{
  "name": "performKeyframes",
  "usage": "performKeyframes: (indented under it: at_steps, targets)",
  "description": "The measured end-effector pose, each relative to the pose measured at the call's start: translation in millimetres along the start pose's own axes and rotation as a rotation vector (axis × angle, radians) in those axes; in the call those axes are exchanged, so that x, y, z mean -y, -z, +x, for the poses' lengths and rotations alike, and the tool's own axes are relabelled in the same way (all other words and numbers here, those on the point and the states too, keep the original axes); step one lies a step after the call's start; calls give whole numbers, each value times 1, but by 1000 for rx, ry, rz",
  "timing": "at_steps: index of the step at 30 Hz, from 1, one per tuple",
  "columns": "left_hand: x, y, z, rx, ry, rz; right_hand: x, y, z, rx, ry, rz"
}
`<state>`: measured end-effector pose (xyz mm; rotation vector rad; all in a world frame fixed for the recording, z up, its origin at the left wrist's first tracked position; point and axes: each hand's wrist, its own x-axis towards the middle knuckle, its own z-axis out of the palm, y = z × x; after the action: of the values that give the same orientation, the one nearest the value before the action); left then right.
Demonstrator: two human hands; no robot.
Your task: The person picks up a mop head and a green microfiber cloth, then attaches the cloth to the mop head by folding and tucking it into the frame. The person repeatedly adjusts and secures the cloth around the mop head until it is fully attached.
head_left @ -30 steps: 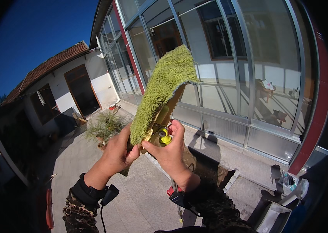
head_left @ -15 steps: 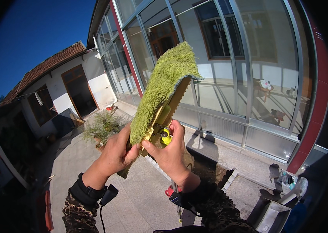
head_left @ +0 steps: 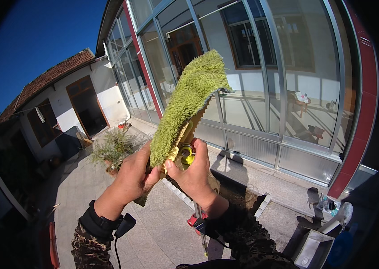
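A flat mop head [head_left: 189, 96] with a shaggy green pad is held up in front of me, tilted with its far end high. My left hand [head_left: 133, 175] grips its near left side, fingers behind the pad and thumb at the lower edge. My right hand [head_left: 194, 172] holds the near right side, the thumb on the yellow frame and the fingers by a bright yellow-green joint [head_left: 186, 153]. Both thumbs lie close together at the pad's near corner. Below, a metal pole [head_left: 201, 226] hangs down past my right wrist.
A glazed wall [head_left: 261, 80] with metal frames runs along the right. Potted plants [head_left: 115, 148] stand on the paving ahead to the left, before a white building with an open door [head_left: 88, 105]. A metal basin [head_left: 313, 249] lies at the lower right, near a strip of bare soil.
The mop head has turned slightly, so less of its yellow underside shows. Both hands keep their hold. The whole view has shifted a little.
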<state>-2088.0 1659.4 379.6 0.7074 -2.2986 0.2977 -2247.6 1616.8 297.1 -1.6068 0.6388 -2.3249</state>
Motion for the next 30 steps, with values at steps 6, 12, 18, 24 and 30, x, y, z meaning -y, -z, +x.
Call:
performKeyframes:
  at_steps: [6, 12, 18, 24, 30]
  targets:
    - [-2, 1, -1, 19, -45, 22, -6, 5, -1, 9, 21, 49]
    - [3, 0, 0, -4, -139, 5, -5, 10, -1, 57, -20, 81]
    - [5, 1, -1, 26, -142, 22, -8, 13, -2, 80, -39, 137]
    - [-2, -10, 2, -64, -61, 1, -7, 12, -4, 65, 4, 10]
    - [-2, -5, 7, -58, -90, 83, -8, 14, 4, 106, 29, 12]
